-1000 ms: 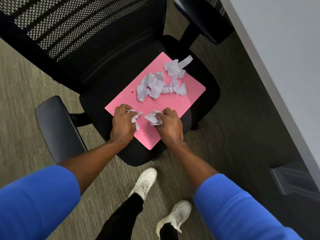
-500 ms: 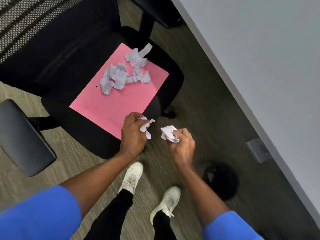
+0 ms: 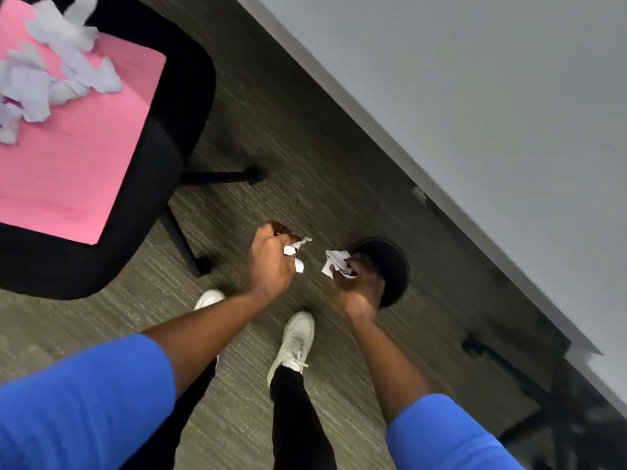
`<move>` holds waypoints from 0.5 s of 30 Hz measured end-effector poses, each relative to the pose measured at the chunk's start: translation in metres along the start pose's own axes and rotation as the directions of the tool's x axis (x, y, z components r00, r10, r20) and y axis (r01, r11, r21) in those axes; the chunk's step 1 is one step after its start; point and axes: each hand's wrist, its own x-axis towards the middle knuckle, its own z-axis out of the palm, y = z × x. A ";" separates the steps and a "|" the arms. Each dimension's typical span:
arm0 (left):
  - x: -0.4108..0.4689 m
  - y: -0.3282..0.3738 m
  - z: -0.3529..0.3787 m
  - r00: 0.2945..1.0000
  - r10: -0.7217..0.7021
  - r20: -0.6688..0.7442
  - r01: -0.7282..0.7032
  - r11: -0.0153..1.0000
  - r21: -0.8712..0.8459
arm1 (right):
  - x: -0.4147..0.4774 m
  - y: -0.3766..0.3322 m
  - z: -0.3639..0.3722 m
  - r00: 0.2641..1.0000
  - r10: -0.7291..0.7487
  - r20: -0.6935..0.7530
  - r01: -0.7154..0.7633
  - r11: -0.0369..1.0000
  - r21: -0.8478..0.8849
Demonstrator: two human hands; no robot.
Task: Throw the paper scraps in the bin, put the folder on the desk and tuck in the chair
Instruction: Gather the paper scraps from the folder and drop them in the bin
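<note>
Grey-green carpet is showing beneath both fists: the left hand [image 3: 269, 262] and right hand [image 3: 356, 276] are each clenching torn white paper scraps [image 3: 336, 262] beside the round black bin [image 3: 395, 266]. More scraps are lying on the pink card folder [image 3: 78, 164], which is resting on the black chair seat [image 3: 176, 130] near the grey counter [image 3: 475, 96].

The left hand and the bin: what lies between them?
In the head view, between the left hand and the bin is the right hand, shut on paper scraps, over carpet.
</note>
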 end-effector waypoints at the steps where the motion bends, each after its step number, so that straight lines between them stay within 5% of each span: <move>1: 0.000 0.005 0.016 0.999 -0.028 0.042 0.028 1.000 -0.004 | 0.004 0.012 -0.003 0.999 0.009 -0.041 -0.009 1.000 0.006; 15: 0.018 0.037 0.183 0.985 0.069 0.159 -0.050 0.991 -0.122 | 0.066 0.154 -0.020 0.962 0.230 -0.148 -0.210 0.968 0.140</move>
